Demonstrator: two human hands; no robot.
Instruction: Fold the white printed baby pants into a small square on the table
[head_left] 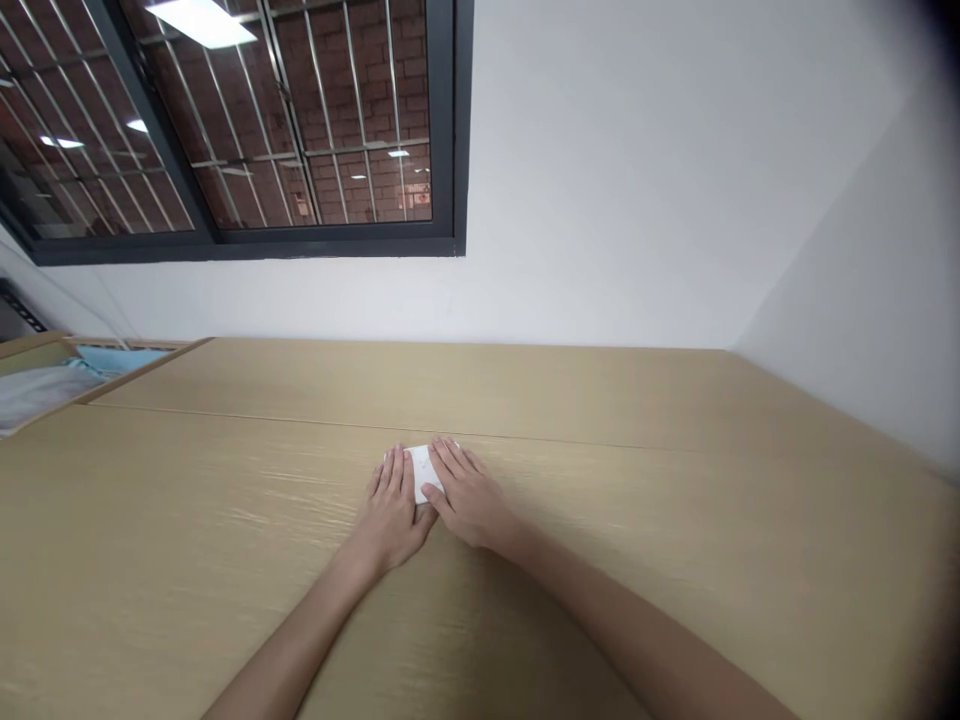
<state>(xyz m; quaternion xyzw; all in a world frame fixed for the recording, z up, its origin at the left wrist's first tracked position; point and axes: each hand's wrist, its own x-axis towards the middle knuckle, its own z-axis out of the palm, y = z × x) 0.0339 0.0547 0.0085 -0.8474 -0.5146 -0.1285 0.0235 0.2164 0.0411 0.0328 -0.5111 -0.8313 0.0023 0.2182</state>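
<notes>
A small white folded cloth or pad [425, 475] lies flat on a wide wooden board [225, 560] with a light wood-grain surface; which of the two it is I cannot tell. My left hand [395, 508] rests on its left side, palm down, fingers stretched forward. On the right side lies my right hand [471, 497], its fingers also stretched out flat and its thumb reaching over the white piece. The two thumbs are close together at the near edge. Under the fingers, the outer parts of the white piece are hidden.
A thin seam [360, 427] crosses the board just beyond my hands. White walls [600, 180] bound it at the back and right. A dark-framed window [454, 130] with metal bars is above on the left. Pale blue and white fabric [60, 385] sits beyond the board's left edge.
</notes>
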